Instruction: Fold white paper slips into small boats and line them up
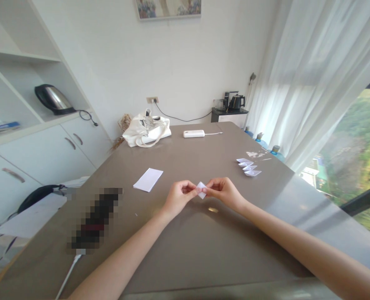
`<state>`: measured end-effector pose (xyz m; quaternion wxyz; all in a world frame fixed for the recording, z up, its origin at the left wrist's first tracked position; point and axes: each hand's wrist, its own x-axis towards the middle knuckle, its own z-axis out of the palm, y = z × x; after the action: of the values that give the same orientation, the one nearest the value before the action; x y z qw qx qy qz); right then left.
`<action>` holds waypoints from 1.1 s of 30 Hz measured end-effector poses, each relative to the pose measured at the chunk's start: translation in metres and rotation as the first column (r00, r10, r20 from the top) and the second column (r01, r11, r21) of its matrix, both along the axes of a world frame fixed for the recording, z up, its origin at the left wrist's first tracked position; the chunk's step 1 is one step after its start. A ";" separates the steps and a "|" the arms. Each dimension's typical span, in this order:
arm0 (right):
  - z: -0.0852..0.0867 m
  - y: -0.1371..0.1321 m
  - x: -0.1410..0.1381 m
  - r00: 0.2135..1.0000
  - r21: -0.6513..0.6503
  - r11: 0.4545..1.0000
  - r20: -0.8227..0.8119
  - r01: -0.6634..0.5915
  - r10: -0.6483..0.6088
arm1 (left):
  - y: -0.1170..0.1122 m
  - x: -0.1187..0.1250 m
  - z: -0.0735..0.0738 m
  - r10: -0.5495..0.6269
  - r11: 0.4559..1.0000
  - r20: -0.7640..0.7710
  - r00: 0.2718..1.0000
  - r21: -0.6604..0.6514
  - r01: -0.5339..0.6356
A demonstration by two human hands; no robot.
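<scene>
- Your left hand (180,198) and right hand (227,192) meet above the near middle of the grey-brown worktop (185,254), with a small piece of folded white paper (202,195) between them.
- Fingers of the left hand: thumb and forefinger closed in a pinch on the paper's left side, the other fingers curled behind.
- Fingers of the right hand: likewise pinched, gripping the right side of the same piece; your two thumbs lie close together across its face (their tips hide part of it).
- A stack of white paper (148,180) lies flat on the worktop, beyond your left hand and to its left, clear of the fingers.
- A group of folded paper shapes (250,168), pointed at the ends, sits in a close row beyond your right hand, to its right.
- White scraps (256,154) lie scattered just past that row.
- To the left of your left forearm, a dark device (94,221) (its surface blurred into squares) rests with a white cable (68,275) at its near end.
- Toward the far edge stand a white bag (147,132), on the left, and a white power bank (194,133) beside it.
</scene>
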<state>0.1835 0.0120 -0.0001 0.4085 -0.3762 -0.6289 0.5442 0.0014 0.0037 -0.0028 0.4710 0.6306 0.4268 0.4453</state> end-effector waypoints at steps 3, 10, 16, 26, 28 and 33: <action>0.003 -0.002 -0.001 1.000 0.004 1.000 -0.013 -0.012 0.012 | 0.001 0.001 -0.002 0.029 0.999 0.085 0.996 -0.040 -0.026; 0.004 -0.003 -0.001 0.999 -0.016 1.000 -0.043 0.006 -0.007 | -0.002 0.003 -0.001 -0.047 0.994 0.114 0.992 -0.090 0.057; 0.001 0.001 0.001 1.000 -0.078 0.997 0.011 0.002 -0.001 | -0.003 0.004 -0.001 -0.056 0.997 0.042 0.998 -0.047 0.058; -0.003 -0.001 0.000 0.986 -0.170 0.977 0.080 -0.132 0.147 | -0.005 0.003 0.003 0.017 0.995 -0.064 0.998 0.102 -0.010; -0.005 -0.001 0.001 0.965 -0.203 0.957 0.118 -0.206 0.232 | -0.005 0.003 0.003 0.045 0.994 -0.053 0.998 0.106 -0.039; -0.006 -0.002 -0.001 0.954 -0.159 0.957 0.135 -0.244 0.266 | -0.003 0.004 0.000 0.064 0.993 -0.015 0.998 0.101 -0.062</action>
<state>0.1828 0.0098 -0.0061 0.2571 -0.3606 -0.6621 0.6046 0.0058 0.0009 -0.0024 0.4205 0.6437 0.4278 0.4752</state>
